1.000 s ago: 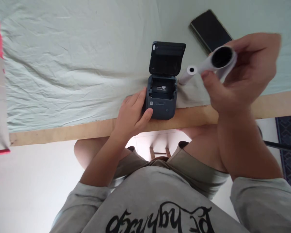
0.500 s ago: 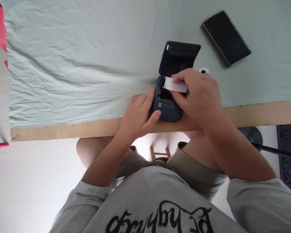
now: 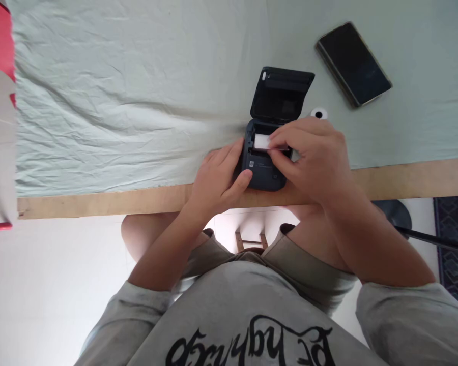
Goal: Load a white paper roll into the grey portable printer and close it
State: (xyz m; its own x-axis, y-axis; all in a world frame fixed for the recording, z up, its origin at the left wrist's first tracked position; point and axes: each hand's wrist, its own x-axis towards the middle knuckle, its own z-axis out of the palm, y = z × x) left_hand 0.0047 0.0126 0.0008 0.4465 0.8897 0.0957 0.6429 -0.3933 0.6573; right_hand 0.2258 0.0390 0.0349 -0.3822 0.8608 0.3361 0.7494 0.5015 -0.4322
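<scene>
A small dark-blue portable printer (image 3: 265,175) lies at the table's front edge, its black lid (image 3: 281,94) swung up and back. My left hand (image 3: 221,170) steadies the printer's left side, thumb on its front corner and fingers along the side. Between the thumb and fingers of my right hand (image 3: 313,152) is a white paper roll (image 3: 261,142), sitting in the printer's open compartment. The right end of that roll is hidden by my fingers. Just behind my right hand stands a second white paper roll (image 3: 319,113) with a dark core.
A black smartphone in a case (image 3: 354,63) lies at the back right on the pale green cloth (image 3: 137,76). The table's bare wooden edge (image 3: 110,203) runs along the front. At far left is a red and white object (image 3: 0,101).
My right hand has lowered the paper roll into the printer's compartment, moving slightly towards me. More of the second roll shows. My left hand keeps its place on the printer.
</scene>
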